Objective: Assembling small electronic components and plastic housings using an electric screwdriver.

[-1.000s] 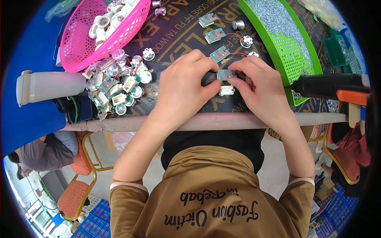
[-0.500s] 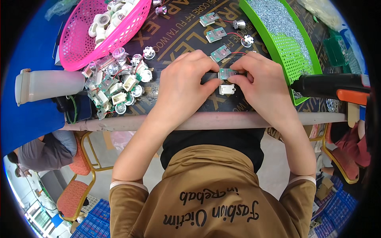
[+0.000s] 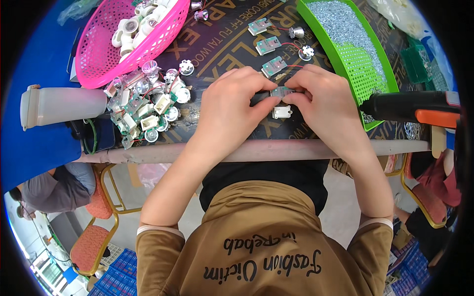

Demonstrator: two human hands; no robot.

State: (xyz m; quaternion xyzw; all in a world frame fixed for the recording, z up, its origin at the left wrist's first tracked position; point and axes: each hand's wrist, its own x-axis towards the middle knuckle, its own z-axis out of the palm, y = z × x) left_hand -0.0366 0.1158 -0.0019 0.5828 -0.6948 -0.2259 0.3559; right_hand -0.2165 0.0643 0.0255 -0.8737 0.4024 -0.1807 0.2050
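Between my two hands, over the dark printed tabletop, sits a small green circuit board (image 3: 282,92). My left hand (image 3: 236,98) pinches its left side with thumb and forefinger. On its other side, the thumb and forefinger of my right hand (image 3: 322,93) close on it too. Just nearer to me lies a small white plastic housing (image 3: 282,112), touched by neither hand. Beyond my fingers, several circuit boards on pale housings stand in a column, the closest being a wired board (image 3: 274,66). Red wires run from them to small reflectors such as a silver reflector cup (image 3: 296,32).
A pile of wired boards and lenses (image 3: 148,106) lies left of my hands, below a pink basket (image 3: 86,54) of white parts. A translucent bottle (image 3: 69,107) rests farther left. On the right are a green tray (image 3: 355,74) of small metal pieces and a black-and-orange power tool (image 3: 410,104).
Both hands stay at nearly the same spot, still pinching the board. The table's contents appear shifted by only a few pixels.
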